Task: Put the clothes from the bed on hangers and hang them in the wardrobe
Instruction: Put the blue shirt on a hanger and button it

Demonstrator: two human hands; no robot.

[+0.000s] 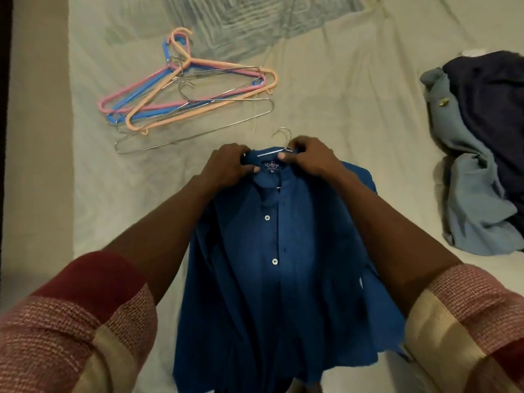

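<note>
both hands pinched a blue shirt's collar on the bed.
left hand [226, 163] and right hand [309, 158] gripped the blue shirt [272, 265] collar; between them, a wire hanger [283, 137] showed only its hook.

The shirt [283, 251] at frame centre is deep blue with white buttons and a blue neck label lettered in white. Upper left, the hangers [187, 92] are pink, blue, peach and bare silver wire. The bed [354, 109] sheet is pale cream with a grey-blue lined print at top. At right, the clothes pile [482, 154] is light grey-blue and dark navy. Sleeves [79, 321] show maroon, pink-white weave and cream bands.
</note>
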